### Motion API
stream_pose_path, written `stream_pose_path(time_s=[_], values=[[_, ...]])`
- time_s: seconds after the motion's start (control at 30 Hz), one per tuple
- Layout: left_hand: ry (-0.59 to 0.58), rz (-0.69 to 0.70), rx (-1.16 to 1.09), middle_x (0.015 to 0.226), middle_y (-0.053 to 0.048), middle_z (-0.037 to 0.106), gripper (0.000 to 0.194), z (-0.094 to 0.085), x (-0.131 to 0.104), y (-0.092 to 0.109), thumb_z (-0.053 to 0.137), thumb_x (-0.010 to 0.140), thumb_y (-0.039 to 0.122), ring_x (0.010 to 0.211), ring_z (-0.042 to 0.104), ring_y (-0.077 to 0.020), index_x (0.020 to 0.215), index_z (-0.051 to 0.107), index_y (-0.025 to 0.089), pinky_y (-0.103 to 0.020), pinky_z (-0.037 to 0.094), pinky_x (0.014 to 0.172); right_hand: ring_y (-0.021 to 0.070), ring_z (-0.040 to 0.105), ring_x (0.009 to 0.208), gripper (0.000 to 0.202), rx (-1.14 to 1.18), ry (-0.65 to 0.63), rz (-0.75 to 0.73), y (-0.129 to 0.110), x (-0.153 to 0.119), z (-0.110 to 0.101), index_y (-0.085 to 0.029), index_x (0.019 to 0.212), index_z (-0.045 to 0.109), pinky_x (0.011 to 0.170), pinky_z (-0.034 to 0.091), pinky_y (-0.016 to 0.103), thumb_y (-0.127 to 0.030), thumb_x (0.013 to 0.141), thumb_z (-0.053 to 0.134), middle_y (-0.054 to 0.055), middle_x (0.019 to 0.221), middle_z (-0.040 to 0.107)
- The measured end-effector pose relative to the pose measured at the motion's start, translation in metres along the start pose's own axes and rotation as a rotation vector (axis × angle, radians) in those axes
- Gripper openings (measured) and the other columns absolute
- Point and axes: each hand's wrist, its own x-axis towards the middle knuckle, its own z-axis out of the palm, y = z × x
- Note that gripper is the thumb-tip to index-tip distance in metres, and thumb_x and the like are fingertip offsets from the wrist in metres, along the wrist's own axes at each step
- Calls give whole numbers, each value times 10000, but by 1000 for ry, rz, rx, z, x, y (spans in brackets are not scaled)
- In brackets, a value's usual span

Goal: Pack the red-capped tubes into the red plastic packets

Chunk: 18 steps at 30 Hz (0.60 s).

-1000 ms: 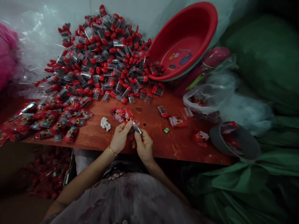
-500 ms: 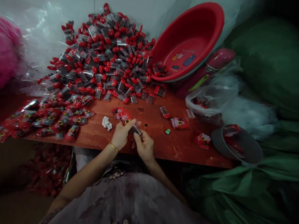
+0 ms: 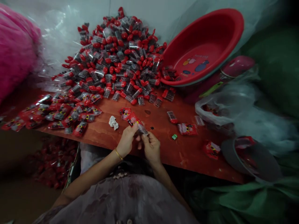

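In mid-frame the left hand (image 3: 127,141) and right hand (image 3: 152,147) pinch one red packet (image 3: 134,119), apparently unfinished, while packets already filled (image 3: 64,111) lie heaped at middle left and many more loose tubes (image 3: 121,67), unbagged, crowd the upper middle.

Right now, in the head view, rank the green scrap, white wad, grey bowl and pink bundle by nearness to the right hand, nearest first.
From the right hand:
1. Green scrap, just to its right.
2. White wad, left, past the left hand.
3. Grey bowl, farther right.
4. Pink bundle, far upper left.
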Motion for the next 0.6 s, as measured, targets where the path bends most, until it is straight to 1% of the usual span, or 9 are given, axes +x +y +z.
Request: stream_pose_path(time_s=[0.07, 0.13, 0.27, 0.43, 0.5, 0.6], values=[[-27, 10, -22, 459, 62, 445, 502, -3, 1, 1, 634, 677, 596, 346, 425, -70, 844, 651, 123, -188, 397, 292, 79, 498, 382, 256, -37, -14, -14, 1, 0, -4, -181, 782, 580, 410, 403, 195, -430, 828, 545, -36, 561, 604], [-52, 1, 8, 446, 74, 429, 475, -6, 1, 0, 664, 665, 561, 318, 417, -72, 835, 637, 118, -198, 397, 280, 80, 500, 388, 261, -87, -5, -25, 4, -1, -5, -176, 753, 583, 415, 394, 185, -422, 835, 551, -48, 498, 567], [-57, 4, 44, 459, 77, 437, 464, -12, 0, -1, 673, 648, 555, 300, 439, -82, 799, 615, 120, -210, 385, 279, 81, 496, 378, 278, -98, -29, -37, 7, 0, -3, -171, 726, 587, 404, 387, 181, -425, 837, 560, -50, 458, 552], [-48, -24, 52, 456, 56, 430, 466, -18, -5, -3, 689, 611, 574, 339, 449, -76, 569, 519, 142, -212, 371, 330, 82, 494, 345, 292, -57, -44, -39, -1, 2, 7, -175, 708, 581, 374, 401, 186, -456, 783, 605, -41, 467, 585], [-39, -56, 19, 471, 54, 437, 456, -20, -6, -3, 710, 598, 558, 369, 434, -66, 586, 547, 132, -208, 360, 353, 85, 498, 340, 295, -47, -46, -22, -4, 5, 9, -178, 681, 571, 371, 410, 192, -458, 740, 643, -40, 477, 598], [-64, -110, -42, 524, 38, 494, 439, -23, -7, -3, 737, 591, 520, 423, 428, -52, 670, 616, 105, -200, 356, 412, 86, 481, 338, 340, -19, -37, -26, -5, 11, 11, -188, 577, 508, 376, 406, 197, -444, 661, 715, -61, 421, 548]])
